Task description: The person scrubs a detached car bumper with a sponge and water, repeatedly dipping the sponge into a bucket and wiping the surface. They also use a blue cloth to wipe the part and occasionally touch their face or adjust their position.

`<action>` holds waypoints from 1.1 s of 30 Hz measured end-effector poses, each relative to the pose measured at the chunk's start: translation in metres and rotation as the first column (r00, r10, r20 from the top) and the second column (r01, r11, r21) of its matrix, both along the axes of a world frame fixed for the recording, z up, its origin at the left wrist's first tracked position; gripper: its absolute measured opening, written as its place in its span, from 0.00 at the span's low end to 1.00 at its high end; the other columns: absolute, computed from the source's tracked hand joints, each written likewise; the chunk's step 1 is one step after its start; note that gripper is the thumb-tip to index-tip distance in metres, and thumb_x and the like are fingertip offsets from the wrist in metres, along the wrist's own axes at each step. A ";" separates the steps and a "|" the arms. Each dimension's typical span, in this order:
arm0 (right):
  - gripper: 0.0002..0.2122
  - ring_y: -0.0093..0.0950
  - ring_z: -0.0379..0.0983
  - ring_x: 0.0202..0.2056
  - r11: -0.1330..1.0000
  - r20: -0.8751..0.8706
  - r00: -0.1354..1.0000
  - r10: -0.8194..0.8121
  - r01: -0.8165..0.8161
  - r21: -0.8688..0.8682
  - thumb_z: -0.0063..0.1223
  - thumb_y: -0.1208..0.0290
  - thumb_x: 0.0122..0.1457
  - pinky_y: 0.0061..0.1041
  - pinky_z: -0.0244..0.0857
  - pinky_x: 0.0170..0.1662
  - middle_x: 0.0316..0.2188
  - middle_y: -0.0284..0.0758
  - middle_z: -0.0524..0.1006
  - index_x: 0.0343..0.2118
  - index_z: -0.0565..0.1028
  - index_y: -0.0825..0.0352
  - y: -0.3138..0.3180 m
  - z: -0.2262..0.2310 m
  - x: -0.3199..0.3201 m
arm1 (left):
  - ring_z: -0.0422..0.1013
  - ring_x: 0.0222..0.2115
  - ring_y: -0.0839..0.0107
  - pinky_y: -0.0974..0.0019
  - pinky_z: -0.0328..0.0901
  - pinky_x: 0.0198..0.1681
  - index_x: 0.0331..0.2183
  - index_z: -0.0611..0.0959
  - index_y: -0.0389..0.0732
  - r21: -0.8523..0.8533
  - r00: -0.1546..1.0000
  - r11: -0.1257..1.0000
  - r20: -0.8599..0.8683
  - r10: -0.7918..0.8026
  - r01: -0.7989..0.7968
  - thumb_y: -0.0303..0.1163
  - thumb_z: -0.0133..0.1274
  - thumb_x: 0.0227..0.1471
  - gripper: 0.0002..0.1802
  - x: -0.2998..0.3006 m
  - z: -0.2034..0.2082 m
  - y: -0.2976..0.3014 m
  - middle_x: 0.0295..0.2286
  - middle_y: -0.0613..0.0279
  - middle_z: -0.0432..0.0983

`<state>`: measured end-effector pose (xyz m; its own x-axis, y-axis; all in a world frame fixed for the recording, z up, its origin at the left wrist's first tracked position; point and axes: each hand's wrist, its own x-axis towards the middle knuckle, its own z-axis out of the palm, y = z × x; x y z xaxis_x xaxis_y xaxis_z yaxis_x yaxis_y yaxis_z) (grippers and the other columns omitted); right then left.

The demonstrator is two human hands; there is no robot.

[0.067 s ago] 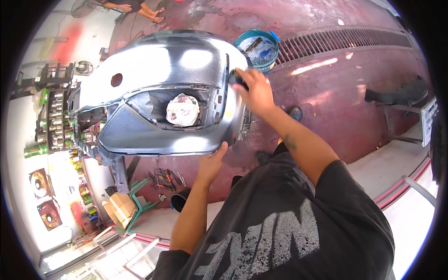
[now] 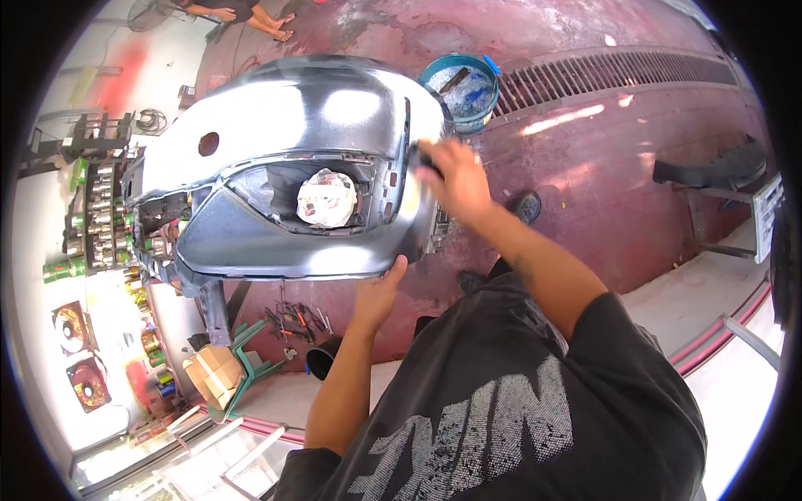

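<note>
A grey and black car bumper lies on its back in front of me, its painted surface shiny with reflected light. My left hand grips its near lower edge, thumb on top and the other fingers hidden beneath. At the bumper's right end, my right hand presses a small dark pad against the surface; motion blurs it, so its exact kind does not show. A crumpled white plastic bag sits within the bumper's opening.
Beyond the bumper's right end stands a teal bucket of sudsy water, beside a floor grate. Scattered tools, a green chair and a cardboard box are at lower left. Another person's legs show at the top.
My right hand and the dark pad have slid a little toward me along the bumper's right end. The left hand keeps its place on the edge.
</note>
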<state>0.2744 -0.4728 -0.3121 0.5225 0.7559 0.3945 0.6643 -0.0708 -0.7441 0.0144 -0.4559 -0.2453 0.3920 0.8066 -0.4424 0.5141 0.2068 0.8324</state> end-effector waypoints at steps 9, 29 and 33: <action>0.27 0.43 0.76 0.53 1.000 -0.049 0.999 0.004 -0.004 -0.001 0.64 0.54 0.65 0.46 0.67 0.56 0.52 0.39 0.80 0.66 0.77 0.54 -0.001 -0.002 0.008 | 0.76 0.49 0.70 0.62 0.68 0.56 0.50 0.88 0.27 -0.057 0.976 0.998 -0.216 0.014 -0.027 0.50 0.69 0.63 0.32 0.001 0.014 -0.001 0.47 0.57 0.85; 0.29 0.44 0.76 0.52 0.999 -0.162 0.986 0.031 -0.025 0.035 0.67 0.53 0.62 0.47 0.69 0.56 0.51 0.42 0.80 0.65 0.77 0.57 -0.033 -0.003 -0.029 | 0.75 0.54 0.71 0.61 0.72 0.59 0.58 0.83 0.34 -0.112 0.979 0.990 -0.194 0.064 -0.087 0.40 0.68 0.65 0.27 -0.010 -0.004 0.004 0.53 0.62 0.80; 0.28 0.43 0.76 0.51 0.996 -0.031 0.996 0.079 -0.078 0.039 0.65 0.53 0.64 0.48 0.69 0.55 0.51 0.40 0.80 0.66 0.76 0.56 -0.036 0.002 -0.026 | 0.76 0.52 0.69 0.60 0.74 0.59 0.58 0.83 0.34 -0.148 0.983 0.987 -0.177 0.039 -0.065 0.41 0.68 0.65 0.27 -0.009 0.004 0.001 0.53 0.61 0.80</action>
